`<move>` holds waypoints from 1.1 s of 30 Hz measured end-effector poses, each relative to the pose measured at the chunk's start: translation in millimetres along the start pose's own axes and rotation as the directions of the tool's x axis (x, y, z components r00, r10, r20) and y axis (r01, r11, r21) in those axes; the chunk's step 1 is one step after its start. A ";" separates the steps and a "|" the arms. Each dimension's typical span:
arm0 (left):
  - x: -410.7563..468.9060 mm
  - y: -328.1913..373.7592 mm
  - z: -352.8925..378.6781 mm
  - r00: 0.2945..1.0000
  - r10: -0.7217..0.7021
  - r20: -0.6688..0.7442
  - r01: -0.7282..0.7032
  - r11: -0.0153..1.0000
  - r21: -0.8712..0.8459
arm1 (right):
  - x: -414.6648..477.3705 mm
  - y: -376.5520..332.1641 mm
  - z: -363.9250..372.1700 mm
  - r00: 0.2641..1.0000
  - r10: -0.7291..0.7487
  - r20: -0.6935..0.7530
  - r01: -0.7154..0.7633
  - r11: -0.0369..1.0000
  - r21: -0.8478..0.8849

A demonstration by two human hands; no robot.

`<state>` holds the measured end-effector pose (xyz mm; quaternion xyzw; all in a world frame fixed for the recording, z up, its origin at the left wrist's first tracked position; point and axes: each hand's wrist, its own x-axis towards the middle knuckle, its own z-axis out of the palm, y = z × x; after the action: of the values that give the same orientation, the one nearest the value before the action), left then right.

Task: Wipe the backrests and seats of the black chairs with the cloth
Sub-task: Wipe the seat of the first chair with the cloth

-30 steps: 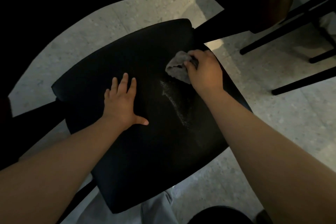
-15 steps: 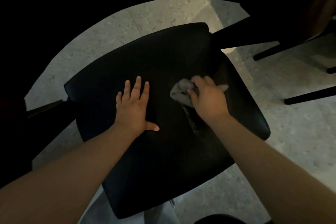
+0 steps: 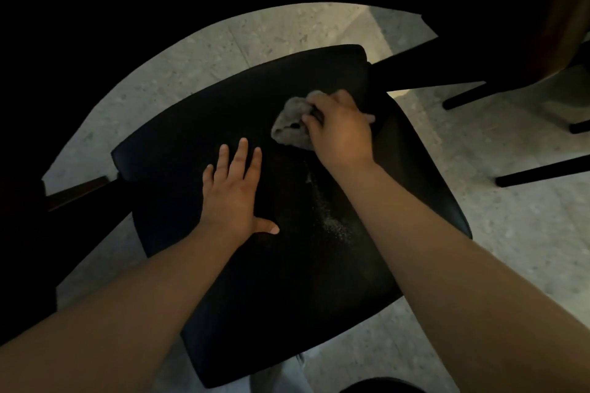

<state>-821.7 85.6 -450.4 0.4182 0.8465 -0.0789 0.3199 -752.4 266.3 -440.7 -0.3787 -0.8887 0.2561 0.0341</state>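
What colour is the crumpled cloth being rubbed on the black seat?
Grey; the crumpled cloth shows best in the head view, gripped by the right hand.

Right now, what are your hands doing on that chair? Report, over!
Left hand flat on the seat. Right hand grips the cloth, pressing it on the seat's far part. Pale speckled streak on the seat below the cloth.
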 end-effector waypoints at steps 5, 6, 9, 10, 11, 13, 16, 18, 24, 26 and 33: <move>0.2 -8.0 5.9 0.999 0.014 -0.042 -0.017 0.998 -0.065 | -17.2 8.7 19.0 0.995 -0.017 0.097 0.021 0.999 -0.038; 0.1 -8.6 5.8 0.999 0.017 -0.040 -0.019 0.997 -0.071 | -35.6 15.8 13.5 0.992 -0.031 0.120 0.034 0.999 -0.024; -0.2 -7.6 4.3 0.999 0.017 -0.035 -0.020 0.997 -0.077 | -97.1 39.7 -13.9 0.951 -0.011 0.310 0.018 1.000 -0.019; -0.4 -6.9 3.7 0.999 0.014 -0.035 -0.016 0.997 -0.071 | -115.6 46.1 -24.0 0.931 0.007 0.365 0.004 1.000 -0.030; -0.5 -6.2 3.2 0.999 0.009 -0.036 -0.011 0.998 -0.063 | -130.0 51.4 -32.2 0.926 0.023 0.377 -0.009 0.999 -0.038; -1.0 -5.4 2.9 0.999 0.005 -0.037 -0.007 0.999 -0.053 | -142.6 53.8 -42.0 0.954 0.057 0.295 -0.046 0.998 -0.043; -1.1 -5.0 2.2 1.000 0.008 -0.029 -0.010 0.999 -0.045 | -120.2 34.7 -37.4 0.993 0.038 0.113 -0.036 0.999 -0.023; -0.8 -4.8 1.2 1.000 0.005 -0.023 -0.006 0.999 -0.043 | -90.2 19.3 -21.3 1.000 0.011 0.012 -0.011 1.000 -0.025; -0.7 -4.1 2.3 1.000 -0.003 -0.027 0.003 1.000 -0.026 | -57.9 7.8 28.1 0.995 0.100 -0.021 -0.101 0.991 -0.090; -0.9 -3.8 1.7 1.000 -0.013 -0.021 0.012 1.000 -0.026 | -72.6 8.1 29.9 0.997 0.073 0.015 -0.070 0.990 -0.120; -1.5 -0.3 -3.1 1.000 -0.023 0.007 0.023 0.999 -0.023 | -159.8 34.3 1.5 0.973 0.144 0.183 -0.126 0.986 -0.107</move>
<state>-822.7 85.7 -447.2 0.4047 0.8509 -0.0741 0.3266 -616.8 175.2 -437.2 -0.4132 -0.8713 0.2504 -0.0863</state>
